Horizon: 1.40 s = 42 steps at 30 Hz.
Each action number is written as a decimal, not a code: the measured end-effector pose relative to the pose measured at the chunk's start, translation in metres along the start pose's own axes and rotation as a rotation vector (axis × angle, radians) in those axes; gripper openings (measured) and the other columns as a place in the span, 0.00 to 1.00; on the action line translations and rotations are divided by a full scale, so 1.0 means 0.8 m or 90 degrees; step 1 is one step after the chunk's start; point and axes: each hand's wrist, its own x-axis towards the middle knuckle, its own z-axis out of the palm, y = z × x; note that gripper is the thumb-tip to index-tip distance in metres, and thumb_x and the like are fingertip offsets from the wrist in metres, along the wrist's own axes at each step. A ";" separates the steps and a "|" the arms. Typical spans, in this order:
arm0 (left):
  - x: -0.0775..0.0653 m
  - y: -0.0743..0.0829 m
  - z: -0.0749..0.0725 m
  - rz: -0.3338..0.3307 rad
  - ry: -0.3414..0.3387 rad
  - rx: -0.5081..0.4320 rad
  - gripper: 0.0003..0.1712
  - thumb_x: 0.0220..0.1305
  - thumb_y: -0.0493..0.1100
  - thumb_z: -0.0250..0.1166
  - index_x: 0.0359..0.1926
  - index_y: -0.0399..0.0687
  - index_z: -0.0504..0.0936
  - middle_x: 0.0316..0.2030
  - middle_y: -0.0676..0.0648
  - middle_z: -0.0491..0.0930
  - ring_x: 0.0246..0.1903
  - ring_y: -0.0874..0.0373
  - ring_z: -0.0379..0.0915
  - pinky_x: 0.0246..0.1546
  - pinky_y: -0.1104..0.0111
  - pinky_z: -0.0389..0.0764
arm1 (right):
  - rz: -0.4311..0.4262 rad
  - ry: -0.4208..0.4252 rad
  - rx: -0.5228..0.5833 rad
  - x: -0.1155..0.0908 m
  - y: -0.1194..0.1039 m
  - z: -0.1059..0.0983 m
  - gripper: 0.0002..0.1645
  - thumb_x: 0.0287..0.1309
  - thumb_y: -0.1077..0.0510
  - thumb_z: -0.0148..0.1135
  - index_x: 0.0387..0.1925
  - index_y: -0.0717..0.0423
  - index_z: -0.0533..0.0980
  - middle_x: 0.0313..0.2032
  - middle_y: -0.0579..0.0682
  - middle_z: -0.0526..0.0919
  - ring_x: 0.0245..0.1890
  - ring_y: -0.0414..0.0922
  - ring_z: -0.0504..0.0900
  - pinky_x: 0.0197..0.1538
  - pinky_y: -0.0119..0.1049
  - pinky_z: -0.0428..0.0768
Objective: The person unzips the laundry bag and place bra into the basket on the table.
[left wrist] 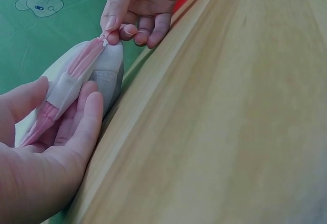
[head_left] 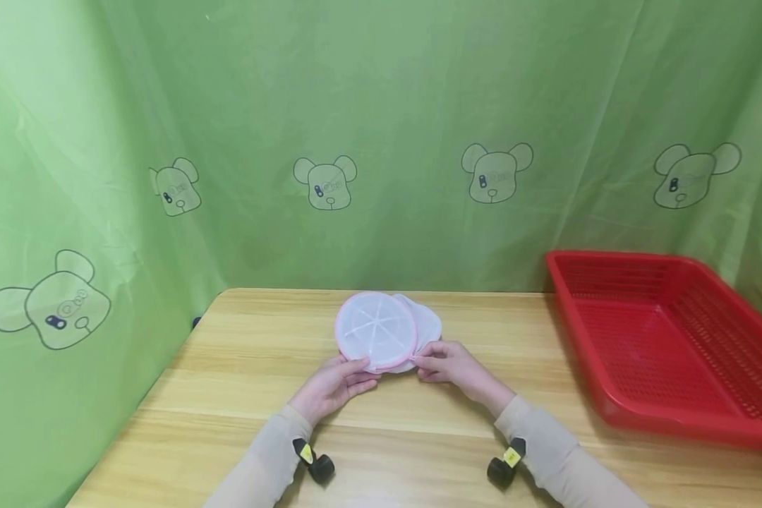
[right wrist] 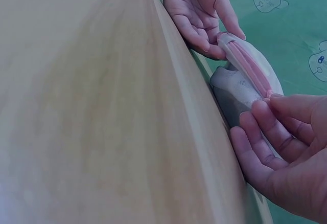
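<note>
My left hand (head_left: 333, 388) grips round white fabric pouch (head_left: 376, 331) over wood-grain table (head_left: 260, 339); right hand (head_left: 451, 365) pinches pink zip (left wrist: 86, 58), hiding its end. Red plastic basket (head_left: 660, 339) cut off; 2 yellow labels (head_left: 512, 457) illegible.

Head cam looks forward and down over the tabletop (head_left: 241, 395) to its far edge. Left wrist cam (head_left: 321, 468) and right wrist cam (head_left: 501, 473) sit way closer, tilted, both catching left hand (head_left: 335, 388), right hand (head_left: 457, 368) and round pouch (head_left: 376, 328); their slanted border's probably that far edge, hard to say.
</note>
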 end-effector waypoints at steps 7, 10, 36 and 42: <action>0.004 -0.001 0.000 0.000 -0.002 0.007 0.22 0.69 0.35 0.57 0.59 0.34 0.62 0.38 0.46 0.84 0.40 0.55 0.83 0.54 0.63 0.84 | 0.000 -0.002 0.003 -0.002 -0.002 -0.003 0.15 0.62 0.60 0.62 0.41 0.70 0.76 0.31 0.51 0.84 0.34 0.41 0.83 0.47 0.38 0.88; 0.004 -0.001 0.000 -0.002 0.000 0.010 0.20 0.69 0.35 0.56 0.58 0.34 0.63 0.36 0.47 0.84 0.40 0.56 0.83 0.54 0.64 0.84 | 0.002 -0.002 0.005 -0.002 -0.002 -0.003 0.14 0.62 0.60 0.62 0.41 0.70 0.76 0.31 0.51 0.84 0.34 0.41 0.83 0.48 0.39 0.88; 0.000 -0.001 0.003 -0.003 0.004 0.015 0.19 0.69 0.36 0.57 0.57 0.36 0.64 0.35 0.47 0.83 0.38 0.57 0.82 0.51 0.66 0.86 | 0.019 0.019 0.016 0.003 0.004 -0.005 0.10 0.62 0.60 0.62 0.39 0.65 0.77 0.30 0.50 0.83 0.33 0.41 0.83 0.46 0.38 0.89; 0.000 -0.001 0.004 0.002 0.009 0.023 0.19 0.70 0.36 0.55 0.58 0.33 0.64 0.35 0.47 0.83 0.38 0.58 0.82 0.51 0.66 0.85 | 0.019 0.023 0.030 0.005 0.006 -0.006 0.07 0.62 0.60 0.61 0.37 0.63 0.77 0.29 0.51 0.83 0.32 0.41 0.83 0.44 0.39 0.89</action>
